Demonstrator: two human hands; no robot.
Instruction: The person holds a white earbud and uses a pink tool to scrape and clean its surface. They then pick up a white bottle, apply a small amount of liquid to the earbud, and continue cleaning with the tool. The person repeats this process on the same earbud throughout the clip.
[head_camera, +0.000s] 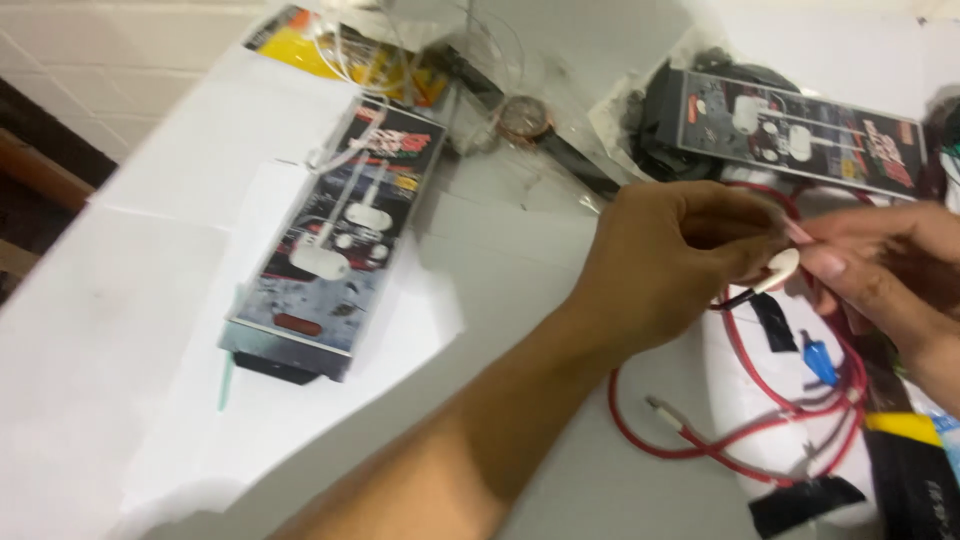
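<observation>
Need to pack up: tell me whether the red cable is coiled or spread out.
Loosely coiled: the red cable lies in overlapping loops on the white table, one plug end free, below the left hand and right hand.

The left hand (665, 260) and right hand (880, 265) pinch a small white plug (783, 268), perhaps an earbud piece, above a coiled red cable (740, 430) on the white desk (120, 330). Left of the hands lies a long earphone box (335, 245); beyond them, a second box (800, 130).
</observation>
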